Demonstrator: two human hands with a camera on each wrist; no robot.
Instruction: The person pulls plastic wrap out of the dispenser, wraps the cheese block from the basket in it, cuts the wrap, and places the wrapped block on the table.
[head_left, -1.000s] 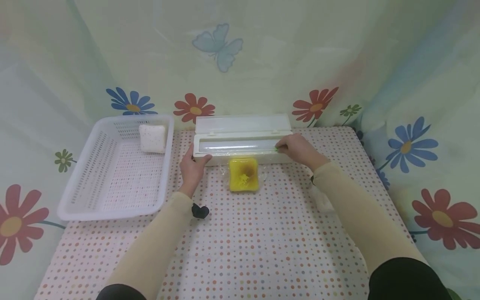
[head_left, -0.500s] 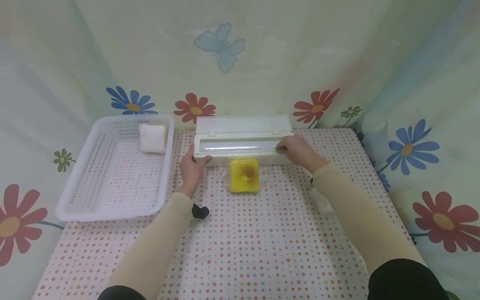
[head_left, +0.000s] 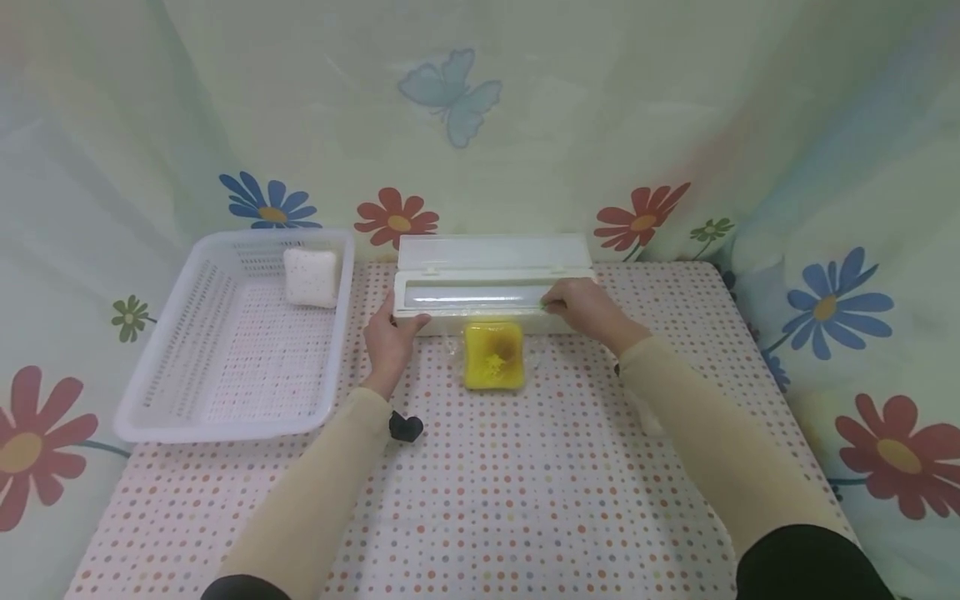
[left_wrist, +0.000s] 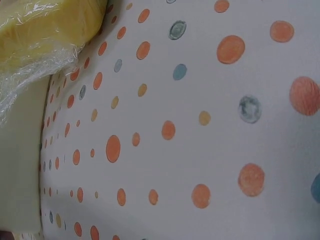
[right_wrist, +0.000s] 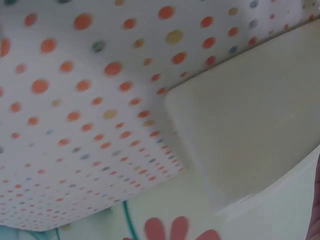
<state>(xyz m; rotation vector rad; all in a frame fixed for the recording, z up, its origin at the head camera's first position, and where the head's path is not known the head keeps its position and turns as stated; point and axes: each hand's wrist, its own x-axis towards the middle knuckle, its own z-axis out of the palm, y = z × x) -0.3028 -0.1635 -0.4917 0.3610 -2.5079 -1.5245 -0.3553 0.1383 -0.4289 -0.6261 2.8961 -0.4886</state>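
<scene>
A white cling film dispenser (head_left: 487, 321) stands at the back of the table with its lid (head_left: 495, 252) raised and a shiny film roll (head_left: 480, 297) inside. My left hand (head_left: 388, 348) grips the dispenser's left end, thumb across the front. At the front edge, toward the right, my right hand (head_left: 588, 310) pinches a small green slider, mostly hidden by the fingers. Right before the dispenser lies a yellow, toast-shaped piece (head_left: 493, 357) with a brown patch, covered in clear film; the left wrist view shows crinkled film (left_wrist: 40, 62) around it. The dispenser's right end (right_wrist: 245, 125) fills the right wrist view's right side.
On the left is a white perforated basket (head_left: 225, 435) holding a white, speckled, bread-like square (head_left: 311, 277). A whitish item (head_left: 647, 417) lies partly behind the right forearm. A flower-printed curtain (head_left: 525, 117) hangs behind the dotted tablecloth (head_left: 525, 500).
My right hand has slid a little to the left along the dispenser's front edge with the green slider. The left hand keeps its grip. The head view has shifted slightly.
</scene>
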